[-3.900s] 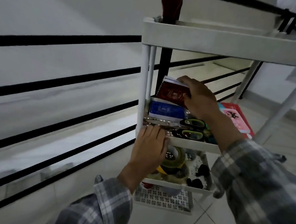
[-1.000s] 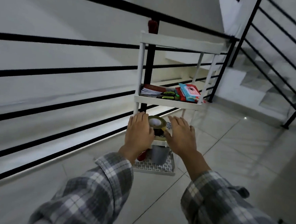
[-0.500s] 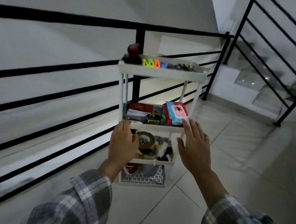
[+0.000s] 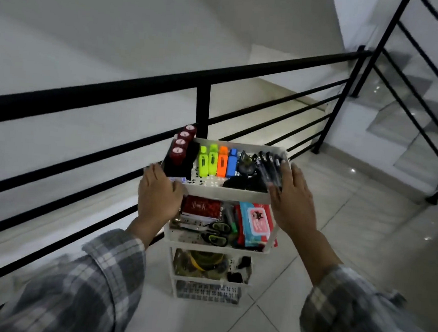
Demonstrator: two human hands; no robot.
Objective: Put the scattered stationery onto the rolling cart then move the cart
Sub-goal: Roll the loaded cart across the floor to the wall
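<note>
Head view: both hands at the top tray of the loaded rolling cart (image 4: 226, 192).

Left hand (image 4: 158, 198) lies at the tray's near-left corner, right hand (image 4: 292, 199) against its right side, fingers (image 4: 296, 175) spread and flat; whether the left fingers curl round the rim I cannot tell. Highlighters (image 4: 217, 161), dark pens (image 4: 270, 164) and red-capped items (image 4: 181, 147) fill the top tray; a red booklet (image 4: 200, 207), scissors (image 4: 217, 232) and a pink pack (image 4: 256, 221) lie on the middle tray; tape rolls (image 4: 203, 263) sit lower. It stands on the tiled floor (image 4: 364, 228) beside a black railing (image 4: 114, 91).
</note>
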